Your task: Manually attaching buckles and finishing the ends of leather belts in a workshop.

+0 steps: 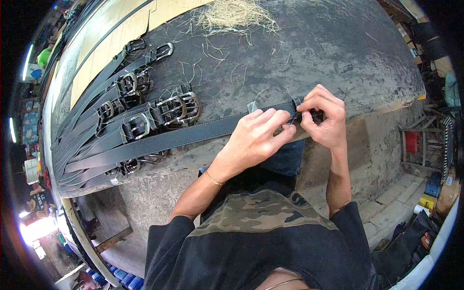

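Observation:
A black leather belt (pixel 193 136) with pale edge stitching lies along the table's near edge, its far strap end among other belts at the left. My left hand (pixel 258 135) is closed on the belt near its right end, with fingers curled over the strap. My right hand (pixel 325 116) pinches at that same end, thumb and forefinger together next to a dark loop (pixel 296 105). The end itself is mostly hidden by my fingers. A small clear plastic piece (pixel 252 107) shows just beyond my left knuckles.
Several black belts with metal buckles (pixel 180 109) are heaped on the dark worktable (pixel 309 53) at the left. A pile of straw-coloured strands (pixel 237 15) lies at the far side, with loose strands scattered nearer. A red object (pixel 412 141) stands by a frame at the right.

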`<state>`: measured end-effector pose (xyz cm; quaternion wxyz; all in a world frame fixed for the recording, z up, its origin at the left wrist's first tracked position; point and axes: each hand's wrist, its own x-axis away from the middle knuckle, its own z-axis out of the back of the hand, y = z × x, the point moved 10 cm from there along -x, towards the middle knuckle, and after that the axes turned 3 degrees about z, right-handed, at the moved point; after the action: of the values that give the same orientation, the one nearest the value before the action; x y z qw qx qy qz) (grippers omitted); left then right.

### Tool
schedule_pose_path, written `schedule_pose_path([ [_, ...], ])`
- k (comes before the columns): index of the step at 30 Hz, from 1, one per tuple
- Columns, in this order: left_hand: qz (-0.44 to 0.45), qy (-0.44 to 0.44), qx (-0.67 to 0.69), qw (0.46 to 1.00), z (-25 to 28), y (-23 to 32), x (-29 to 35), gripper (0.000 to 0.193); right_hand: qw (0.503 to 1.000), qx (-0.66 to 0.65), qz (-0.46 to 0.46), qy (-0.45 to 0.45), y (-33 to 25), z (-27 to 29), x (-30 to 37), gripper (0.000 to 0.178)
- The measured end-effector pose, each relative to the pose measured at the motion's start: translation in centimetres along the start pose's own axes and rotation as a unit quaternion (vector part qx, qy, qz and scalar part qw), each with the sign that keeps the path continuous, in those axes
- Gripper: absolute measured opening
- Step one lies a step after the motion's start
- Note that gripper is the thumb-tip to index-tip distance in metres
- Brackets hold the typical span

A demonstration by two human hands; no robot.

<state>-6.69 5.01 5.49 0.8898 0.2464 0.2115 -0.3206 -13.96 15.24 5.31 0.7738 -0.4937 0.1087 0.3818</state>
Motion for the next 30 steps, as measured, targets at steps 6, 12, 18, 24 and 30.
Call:
schedule_pose_path([
  [6, 0.105, 0.174, -0.009, 0.979, 3.2, -3.2, 0.1, 0.035, 0.995, -0.061, -0.052, 0.059, 1.5, 0.9, 0.6, 0.014],
  [12, 0.250, 0.070, 0.041, 0.965, 2.7, -5.5, -0.9, 0.029, 0.920, -0.276, -0.114, 0.254, 5.0, 3.1, 2.5, 0.012],
  [18, 0.209, -0.082, 0.007, 0.974, -0.2, -3.6, -1.6, 0.035, 0.877, -0.365, -0.115, 0.290, 5.6, 3.4, 2.7, 0.014],
  [24, 0.191, -0.023, -0.030, 0.981, 0.6, -3.1, -2.5, 0.024, 0.851, -0.420, -0.106, 0.296, 5.8, 3.9, 2.6, 0.013],
  [30, 0.147, 0.040, -0.096, 0.984, 0.2, -0.7, -0.9, 0.012, 0.875, -0.383, -0.082, 0.285, 2.3, 4.8, 1.4, 0.014],
])
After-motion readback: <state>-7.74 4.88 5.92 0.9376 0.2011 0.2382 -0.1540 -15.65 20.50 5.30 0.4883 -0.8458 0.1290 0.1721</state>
